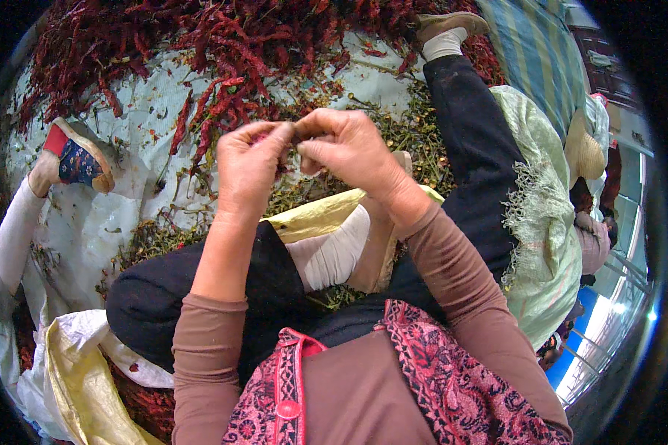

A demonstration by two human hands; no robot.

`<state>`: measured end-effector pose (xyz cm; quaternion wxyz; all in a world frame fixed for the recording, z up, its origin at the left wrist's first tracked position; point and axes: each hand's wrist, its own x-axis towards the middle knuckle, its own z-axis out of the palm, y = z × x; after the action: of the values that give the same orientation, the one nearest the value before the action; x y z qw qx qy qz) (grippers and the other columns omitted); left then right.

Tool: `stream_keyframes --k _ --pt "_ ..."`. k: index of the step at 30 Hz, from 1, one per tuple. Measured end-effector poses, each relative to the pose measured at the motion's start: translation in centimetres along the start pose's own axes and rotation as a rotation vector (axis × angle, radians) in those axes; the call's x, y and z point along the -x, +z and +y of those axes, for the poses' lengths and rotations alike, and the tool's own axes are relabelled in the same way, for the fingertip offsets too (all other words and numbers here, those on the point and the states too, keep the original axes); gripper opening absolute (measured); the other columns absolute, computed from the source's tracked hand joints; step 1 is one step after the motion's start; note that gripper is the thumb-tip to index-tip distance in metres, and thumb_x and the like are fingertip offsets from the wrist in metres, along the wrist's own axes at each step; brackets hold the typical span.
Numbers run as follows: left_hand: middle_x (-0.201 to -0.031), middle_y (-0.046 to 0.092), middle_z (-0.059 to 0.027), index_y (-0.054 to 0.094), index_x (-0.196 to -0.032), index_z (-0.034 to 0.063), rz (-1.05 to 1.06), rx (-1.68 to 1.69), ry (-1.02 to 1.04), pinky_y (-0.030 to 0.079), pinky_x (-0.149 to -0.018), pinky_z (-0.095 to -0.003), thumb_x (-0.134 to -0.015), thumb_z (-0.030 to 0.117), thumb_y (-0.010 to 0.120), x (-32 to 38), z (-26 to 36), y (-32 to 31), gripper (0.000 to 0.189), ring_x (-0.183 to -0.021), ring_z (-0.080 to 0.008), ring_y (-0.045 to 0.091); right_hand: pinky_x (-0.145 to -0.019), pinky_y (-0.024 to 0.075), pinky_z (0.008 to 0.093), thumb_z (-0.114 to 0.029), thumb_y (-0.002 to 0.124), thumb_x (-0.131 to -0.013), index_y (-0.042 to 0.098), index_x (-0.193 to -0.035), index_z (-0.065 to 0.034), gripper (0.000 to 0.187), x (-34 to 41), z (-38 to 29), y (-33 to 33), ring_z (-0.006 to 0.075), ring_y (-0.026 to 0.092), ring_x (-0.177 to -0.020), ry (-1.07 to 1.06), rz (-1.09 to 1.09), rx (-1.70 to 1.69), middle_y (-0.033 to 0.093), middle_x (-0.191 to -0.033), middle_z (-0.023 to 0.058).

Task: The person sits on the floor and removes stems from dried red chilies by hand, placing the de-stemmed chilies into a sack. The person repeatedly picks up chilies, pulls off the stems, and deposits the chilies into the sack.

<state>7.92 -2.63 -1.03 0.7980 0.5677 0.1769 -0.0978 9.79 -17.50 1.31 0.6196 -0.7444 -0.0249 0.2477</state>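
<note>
My left hand [250,161] is closed around a dried red chili pepper [260,139], and only bits of red show between the fingers. Its thumb and fingertips meet those of my right hand [348,147] in front of my chest. The right fingers are bent in a pinch, but what lies between them is too small and blurred to make out. Beyond the hands, several loose dried chilies [214,111] lie on a pale woven sheet [145,94]. Below and to the right spreads a litter of green-brown chili stems [423,144].
A large heap of dried red chilies [245,28] spans the far side. Another person's foot in a flowered shoe [83,158] rests at left. A yellow-lined sack [72,372] with chilies stands lower left; a pale green woven sack [545,233] lies along my right leg. People sit farther right.
</note>
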Motion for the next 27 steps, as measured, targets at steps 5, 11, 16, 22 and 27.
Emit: stream_keyframes --k 5,11,16,22,27 --pt "-0.059 0.055 0.0041 0.066 -0.076 0.0063 0.104 0.049 -0.178 0.032 -0.040 -0.0201 -0.085 0.022 0.066 -0.5 0.5 -0.8 0.018 -0.047 -0.0022 0.043 -0.074 0.0517 0.0383 -0.006 0.056 -0.072 0.067 -0.092 -0.0037 0.023 -0.9 3.8 -3.5 0.0335 0.064 -0.082 -0.075 -0.083 0.782 0.065 -0.084 0.0204" --pt "-0.058 0.053 0.0034 0.062 -0.073 0.0076 0.049 -0.049 -0.267 0.032 -0.040 -0.0212 -0.084 0.024 0.067 -0.4 -0.3 -1.1 0.020 -0.046 -0.0046 0.044 -0.075 0.0506 0.0444 -0.003 0.056 -0.069 0.067 -0.083 -0.0043 0.017 -0.2 3.9 -4.2 0.0369 0.063 -0.085 0.161 -0.292 1.298 0.064 -0.083 0.0206" --pt "-0.060 0.055 0.0025 0.062 -0.074 0.0078 0.064 -0.034 -0.267 0.034 -0.041 -0.0213 -0.085 0.021 0.064 -0.3 0.2 -0.9 0.017 -0.047 -0.0056 0.047 -0.068 0.0514 0.0450 -0.009 0.058 -0.071 0.065 -0.076 -0.0079 0.009 0.4 3.4 -2.5 0.0369 0.064 -0.076 0.053 -0.015 1.284 0.065 -0.076 0.0164" --pt "-0.061 0.056 0.0026 0.061 -0.075 0.0084 0.011 -0.066 -0.256 0.036 -0.042 -0.0221 -0.084 0.021 0.064 -0.1 0.4 -0.8 0.016 -0.050 -0.0058 0.050 -0.066 0.0518 0.0446 -0.018 0.062 -0.074 0.063 -0.071 -0.0048 0.013 0.6 4.9 0.1 0.0338 0.065 -0.074 0.005 -0.091 1.379 0.065 -0.073 0.0154" --pt "-0.059 0.055 0.0021 0.060 -0.074 0.0081 0.025 -0.048 -0.258 0.036 -0.042 -0.0217 -0.085 0.023 0.064 -0.4 -0.1 -0.7 0.019 -0.048 -0.0059 0.048 -0.067 0.0519 0.0445 -0.017 0.061 -0.072 0.065 -0.071 -0.0031 0.014 0.1 5.9 -0.4 0.0345 0.065 -0.072 0.011 -0.047 1.310 0.063 -0.071 0.0190"
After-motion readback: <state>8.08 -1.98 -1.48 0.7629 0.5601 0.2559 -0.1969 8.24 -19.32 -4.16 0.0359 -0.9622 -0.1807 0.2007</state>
